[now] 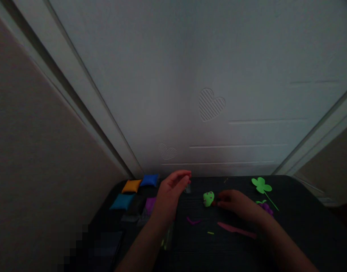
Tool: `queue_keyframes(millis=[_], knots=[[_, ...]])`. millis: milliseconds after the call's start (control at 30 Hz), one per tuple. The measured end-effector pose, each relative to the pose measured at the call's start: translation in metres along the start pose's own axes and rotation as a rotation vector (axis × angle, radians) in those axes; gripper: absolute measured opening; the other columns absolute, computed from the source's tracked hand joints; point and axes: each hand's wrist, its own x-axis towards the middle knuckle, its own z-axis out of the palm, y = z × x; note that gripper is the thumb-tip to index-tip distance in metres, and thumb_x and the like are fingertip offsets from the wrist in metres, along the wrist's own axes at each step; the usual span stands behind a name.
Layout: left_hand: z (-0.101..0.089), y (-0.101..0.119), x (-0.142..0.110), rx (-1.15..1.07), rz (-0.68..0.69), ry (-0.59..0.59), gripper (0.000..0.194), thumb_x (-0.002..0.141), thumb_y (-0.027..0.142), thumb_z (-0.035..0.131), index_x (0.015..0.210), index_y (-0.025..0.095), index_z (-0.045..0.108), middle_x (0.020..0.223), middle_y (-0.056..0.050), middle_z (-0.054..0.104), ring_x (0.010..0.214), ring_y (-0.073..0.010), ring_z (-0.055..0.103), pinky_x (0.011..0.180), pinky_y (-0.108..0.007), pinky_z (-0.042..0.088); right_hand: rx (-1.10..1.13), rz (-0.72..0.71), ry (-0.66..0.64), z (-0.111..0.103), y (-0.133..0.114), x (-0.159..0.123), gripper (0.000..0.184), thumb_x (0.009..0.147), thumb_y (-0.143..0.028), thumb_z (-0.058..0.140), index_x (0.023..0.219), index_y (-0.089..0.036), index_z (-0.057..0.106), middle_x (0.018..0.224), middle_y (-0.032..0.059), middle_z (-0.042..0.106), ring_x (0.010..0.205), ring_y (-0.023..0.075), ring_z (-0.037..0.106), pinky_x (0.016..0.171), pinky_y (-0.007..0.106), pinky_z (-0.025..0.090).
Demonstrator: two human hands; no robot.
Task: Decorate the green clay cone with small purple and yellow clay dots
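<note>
A small lime-green clay figure [209, 199] with dark reddish dots and a dark red piece at its side is at the middle of the dark table. The fingers of my right hand [234, 203] close round its dark red end, low over the tabletop. My left hand [172, 190] is raised to the left of the figure, fingers curved and thumb a little apart, with nothing visible between them. Just below its fingertips lies a small clear item [187, 188], too dim to name. A thin purple V-shaped strip [193, 221] and a tiny yellow-green strip [211, 233] lie nearer me.
A pink plastic knife [236, 229] lies below my right hand. Farther right are a green four-petal clover shape [261, 185] and purple clay balls [266, 207]. Orange [131, 186], blue [149, 180], teal [122, 201], black and purple packets sit left. A white panel [173, 94] rises behind.
</note>
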Motion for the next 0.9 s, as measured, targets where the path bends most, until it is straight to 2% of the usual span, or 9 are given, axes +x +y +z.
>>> queue_keyframes(millis=[133, 167, 233, 300, 400, 500, 633, 767, 900], knots=[[0.008, 0.031, -0.033, 0.101, 0.098, 0.023, 0.016, 0.076, 0.027, 0.057, 0.089, 0.021, 0.063, 0.088, -0.004, 0.067, 0.081, -0.0166, 0.061, 0.078, -0.03, 0.045, -0.026, -0.007, 0.139, -0.013, -0.008, -0.006, 0.031, 0.08, -0.039, 0.05, 0.096, -0.016, 0.062, 0.092, 0.0074, 0.064, 0.079, 0.0167, 0.06, 0.074, 0.033, 0.046], [0.013, 0.037, -0.048, 0.224, 0.221, -0.017, 0.017, 0.078, 0.025, 0.053, 0.092, 0.022, 0.063, 0.091, -0.004, 0.066, 0.084, -0.0163, 0.061, 0.08, -0.029, 0.045, -0.025, -0.016, 0.175, -0.017, -0.013, -0.009, 0.033, 0.079, -0.04, 0.05, 0.097, -0.016, 0.063, 0.095, 0.0082, 0.064, 0.083, 0.0187, 0.06, 0.077, 0.034, 0.045], [0.029, 0.045, -0.083, 0.385, 0.473, -0.221, 0.023, 0.08, 0.019, 0.049, 0.1, 0.021, 0.06, 0.099, -0.004, 0.066, 0.094, -0.0156, 0.059, 0.087, -0.028, 0.043, -0.024, -0.027, 0.243, -0.025, -0.025, -0.021, 0.038, 0.077, -0.044, 0.051, 0.099, -0.016, 0.062, 0.098, 0.0099, 0.064, 0.088, 0.0229, 0.059, 0.08, 0.037, 0.044], [0.045, 0.046, -0.114, 0.472, 0.775, -0.6, 0.029, 0.082, 0.015, 0.042, 0.105, 0.024, 0.059, 0.101, -0.001, 0.067, 0.098, -0.0134, 0.059, 0.095, -0.025, 0.037, -0.024, -0.032, 0.328, -0.031, -0.041, -0.042, 0.044, 0.075, -0.048, 0.051, 0.105, -0.017, 0.059, 0.107, 0.0114, 0.06, 0.097, 0.026, 0.056, 0.087, 0.041, 0.041], [0.05, 0.046, -0.142, 0.543, 0.833, -0.661, 0.03, 0.085, 0.018, 0.037, 0.103, 0.025, 0.059, 0.103, 0.0, 0.067, 0.095, -0.0118, 0.06, 0.102, -0.026, 0.028, 0.005, -0.061, 0.413, -0.037, -0.063, -0.084, 0.043, 0.076, -0.054, 0.046, 0.108, -0.027, 0.056, 0.113, 0.0062, 0.058, 0.1, 0.0242, 0.054, 0.087, 0.039, 0.042], [0.015, 0.042, -0.151, 0.693, 0.617, -0.546, 0.033, 0.083, 0.024, 0.043, 0.113, 0.016, 0.055, 0.109, -0.009, 0.063, 0.105, -0.0177, 0.055, 0.104, -0.033, 0.025, 0.028, -0.08, 0.502, -0.033, -0.071, -0.124, 0.044, 0.068, -0.062, 0.05, 0.103, -0.035, 0.057, 0.108, 0.0014, 0.061, 0.09, 0.0225, 0.059, 0.078, 0.039, 0.045], [-0.072, 0.009, -0.155, 0.651, 0.164, 0.067, 0.03, 0.082, 0.025, 0.044, 0.11, 0.024, 0.056, 0.111, -0.005, 0.061, 0.102, -0.0182, 0.057, 0.095, -0.036, 0.038, -0.046, -0.082, 0.466, 0.003, -0.05, -0.149, 0.038, 0.072, -0.059, 0.049, 0.101, -0.036, 0.059, 0.106, 0.0021, 0.061, 0.09, 0.0195, 0.058, 0.074, 0.036, 0.044], [-0.158, -0.03, -0.16, 0.743, 0.05, 0.193, 0.033, 0.086, 0.019, 0.034, 0.117, 0.02, 0.046, 0.111, -0.009, 0.056, 0.09, -0.0179, 0.062, 0.082, -0.038, 0.046, 0.145, -0.098, 0.344, 0.063, -0.029, -0.16, 0.033, 0.076, -0.049, 0.05, 0.097, -0.027, 0.063, 0.1, 0.0061, 0.062, 0.086, 0.0192, 0.058, 0.075, 0.035, 0.045], [-0.188, -0.055, -0.162, 0.768, -0.011, 0.218, 0.035, 0.085, 0.03, 0.045, 0.116, 0.015, 0.045, 0.111, -0.01, 0.054, 0.091, -0.0187, 0.057, 0.077, -0.04, 0.048, 0.218, -0.073, 0.37, 0.109, -0.016, -0.177, 0.032, 0.077, -0.047, 0.049, 0.095, -0.024, 0.063, 0.098, 0.0032, 0.062, 0.086, 0.0191, 0.058, 0.076, 0.033, 0.046]])
